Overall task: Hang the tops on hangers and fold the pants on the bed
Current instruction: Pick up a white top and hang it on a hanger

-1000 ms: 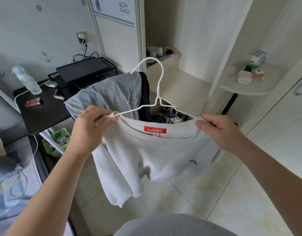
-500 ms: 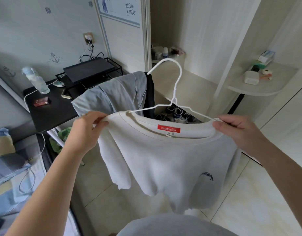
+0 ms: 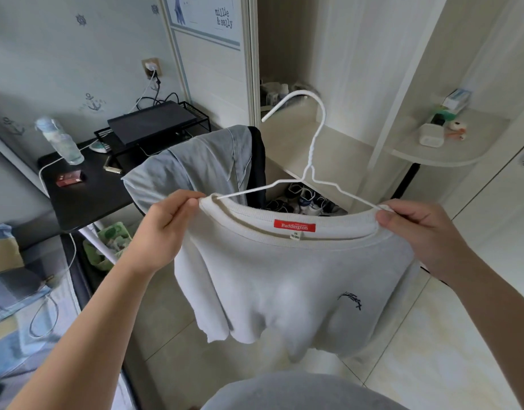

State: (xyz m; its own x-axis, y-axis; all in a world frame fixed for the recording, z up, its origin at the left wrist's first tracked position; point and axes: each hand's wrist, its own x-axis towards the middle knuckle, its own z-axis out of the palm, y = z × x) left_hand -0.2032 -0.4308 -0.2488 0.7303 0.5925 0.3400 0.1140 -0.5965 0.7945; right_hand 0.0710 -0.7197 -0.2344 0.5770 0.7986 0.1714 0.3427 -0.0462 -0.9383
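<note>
White sweatshirt (image 3: 287, 279) hangs in mid-air before me on a white wire hanger (image 3: 309, 161), my left hand (image 3: 163, 229) and right hand (image 3: 423, 232) each pinching a shoulder at the collar, with grey clothes (image 3: 201, 167) draped just behind and a black desk (image 3: 86, 193) far left.

I am reading "Paddington" in white letters on the red label (image 3: 294, 226) sewn inside the collar of the white top (image 3: 284, 279); the small size tag (image 3: 295, 236) hanging under it is showing print too fine to make out. The poster (image 3: 204, 16) on the wall is showing "millie & sally" in dark letters
</note>
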